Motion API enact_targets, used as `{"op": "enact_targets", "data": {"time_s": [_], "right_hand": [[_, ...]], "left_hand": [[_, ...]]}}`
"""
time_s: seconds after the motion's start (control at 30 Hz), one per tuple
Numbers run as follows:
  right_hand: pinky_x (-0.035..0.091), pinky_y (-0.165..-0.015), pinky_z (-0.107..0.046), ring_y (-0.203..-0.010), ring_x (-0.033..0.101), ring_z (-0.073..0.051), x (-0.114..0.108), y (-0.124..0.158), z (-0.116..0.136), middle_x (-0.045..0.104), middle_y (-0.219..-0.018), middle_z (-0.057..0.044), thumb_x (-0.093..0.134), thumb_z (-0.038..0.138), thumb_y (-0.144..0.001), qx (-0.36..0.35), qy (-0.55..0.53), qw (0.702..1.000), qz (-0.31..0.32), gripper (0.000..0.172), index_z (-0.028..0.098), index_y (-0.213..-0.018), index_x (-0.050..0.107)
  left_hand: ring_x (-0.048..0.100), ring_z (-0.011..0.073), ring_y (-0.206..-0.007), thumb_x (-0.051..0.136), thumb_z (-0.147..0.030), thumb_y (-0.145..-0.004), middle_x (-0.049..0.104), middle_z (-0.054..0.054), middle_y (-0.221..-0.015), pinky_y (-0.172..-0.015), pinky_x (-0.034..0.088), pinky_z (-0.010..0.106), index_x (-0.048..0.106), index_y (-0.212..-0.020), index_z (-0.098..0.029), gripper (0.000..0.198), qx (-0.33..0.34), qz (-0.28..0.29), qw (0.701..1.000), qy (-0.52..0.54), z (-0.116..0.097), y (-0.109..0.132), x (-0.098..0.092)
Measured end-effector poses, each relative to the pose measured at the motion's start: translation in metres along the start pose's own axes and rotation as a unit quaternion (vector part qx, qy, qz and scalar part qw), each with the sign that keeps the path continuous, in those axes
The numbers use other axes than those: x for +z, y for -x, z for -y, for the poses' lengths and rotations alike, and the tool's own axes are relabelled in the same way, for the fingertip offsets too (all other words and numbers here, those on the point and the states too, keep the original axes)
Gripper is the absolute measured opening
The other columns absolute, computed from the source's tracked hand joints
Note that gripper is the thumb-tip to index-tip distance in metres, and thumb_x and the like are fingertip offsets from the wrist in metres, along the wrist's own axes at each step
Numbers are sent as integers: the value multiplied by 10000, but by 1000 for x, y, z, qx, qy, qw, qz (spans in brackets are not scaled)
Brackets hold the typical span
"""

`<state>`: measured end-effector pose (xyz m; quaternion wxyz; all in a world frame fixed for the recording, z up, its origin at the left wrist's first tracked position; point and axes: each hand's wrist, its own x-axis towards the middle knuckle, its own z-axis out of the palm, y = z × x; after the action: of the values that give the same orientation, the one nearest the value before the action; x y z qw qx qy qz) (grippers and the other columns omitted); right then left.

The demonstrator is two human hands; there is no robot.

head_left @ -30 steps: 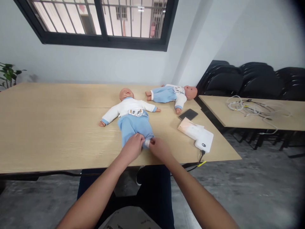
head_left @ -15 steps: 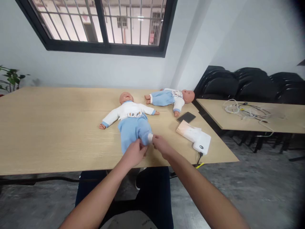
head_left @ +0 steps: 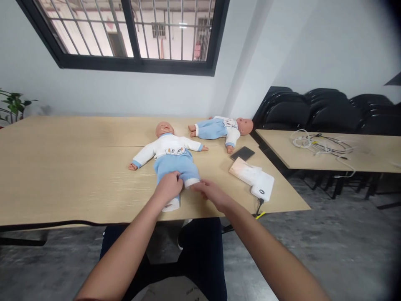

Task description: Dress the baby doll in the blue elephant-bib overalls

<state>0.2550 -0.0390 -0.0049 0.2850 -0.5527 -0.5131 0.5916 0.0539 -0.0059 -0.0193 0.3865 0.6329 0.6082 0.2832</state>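
Note:
A baby doll (head_left: 164, 128) lies on its back, head toward the wall, in a white top with blue cuffs. Its light blue trousers (head_left: 169, 164) have white leg cuffs; the cuff on the left lies flat near the table edge, with no foot showing. My left hand (head_left: 169, 186) is closed on the trouser fabric between the legs. At the white cuff (head_left: 191, 182) of the other leg, the fingers of my right hand (head_left: 213, 194) close on its lower edge. Whether they also touch a foot inside is hidden.
A second doll (head_left: 213, 128), dressed alike, lies behind to the right. A dark flat phone-like object (head_left: 242, 153), a pale packet (head_left: 242, 171) and a white power bank (head_left: 262, 187) with a cable are on the table (head_left: 78, 175). Cables (head_left: 319, 144) lie on another table.
My left hand has moved up and left from the lower leg to between the legs, uncovering the left cuff. The other cuff now shows wider, with my right hand's fingers at its underside.

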Motion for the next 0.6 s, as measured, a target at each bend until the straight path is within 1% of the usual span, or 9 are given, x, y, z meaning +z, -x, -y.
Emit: {"op": "enact_targets", "data": {"time_s": [0.03,0.1,0.13,0.17,0.23,0.3,0.4,0.5,0.6], "right_hand": [[299,-637,-289,-691,394,-136,-1,0,-2,506,-730,39,726,499,-773,-3,1,1000,-8,320,199,-833,634],[310,-655,-288,-705,416,-141,-1,1,-4,529,-739,35,712,475,-781,-13,15,999,-27,292,197,-818,629],[319,-668,-289,-718,434,-145,-1,1,-5,547,-752,31,709,468,-783,-18,26,999,-35,284,197,-817,631],[331,-683,-290,-736,456,-151,0,1,-6,570,-770,26,707,466,-783,-23,38,998,-41,282,196,-824,638],[360,-718,-297,-780,507,-168,3,2,-8,619,-817,13,703,478,-789,-31,58,996,-54,297,193,-860,654],[388,-756,-310,-822,549,-185,8,5,-11,655,-860,0,693,515,-803,-36,69,995,-69,339,189,-889,657],[401,-750,-315,-827,568,-197,14,10,-15,656,-839,-5,675,583,-818,-24,96,991,-91,398,189,-853,628],[398,-716,-310,-802,577,-199,14,15,-20,656,-814,-6,641,613,-845,-6,134,986,-98,419,195,-825,616],[411,-716,-315,-808,621,-218,6,14,-26,697,-843,-32,608,623,-877,-2,187,976,-116,428,198,-842,639]], "left_hand": [[689,268,-872,586,-299,-897,717,93,-852,-799,544,370,658,-906,-201,121,-29,35,993,105,-1,-3,3],[696,252,-879,587,-360,-919,732,87,-891,-792,582,373,680,-992,-190,207,-101,97,944,299,-6,-7,13],[702,249,-877,593,-386,-925,739,90,-902,-788,594,378,688,-1020,-180,246,-132,108,916,362,-9,-10,20],[708,248,-869,608,-397,-924,745,97,-900,-785,601,379,695,-1019,-167,264,-153,105,898,399,-12,-13,28],[720,250,-843,647,-379,-908,753,114,-883,-778,603,375,702,-965,-143,249,-175,67,888,420,-17,-23,42],[727,254,-850,666,-336,-890,755,117,-889,-783,599,377,688,-927,-147,194,-183,4,894,410,-21,-37,52],[731,261,-922,634,-315,-907,757,107,-954,-820,593,395,665,-968,-178,153,-194,-47,894,401,-23,-56,57],[733,253,-944,585,-303,-936,760,119,-992,-859,591,394,675,-978,-169,167,-196,-29,888,416,-27,-58,48],[722,238,-1011,637,-315,-914,764,120,-1045,-939,572,360,705,-973,-167,173,-156,39,890,426,-25,-37,28]]}}
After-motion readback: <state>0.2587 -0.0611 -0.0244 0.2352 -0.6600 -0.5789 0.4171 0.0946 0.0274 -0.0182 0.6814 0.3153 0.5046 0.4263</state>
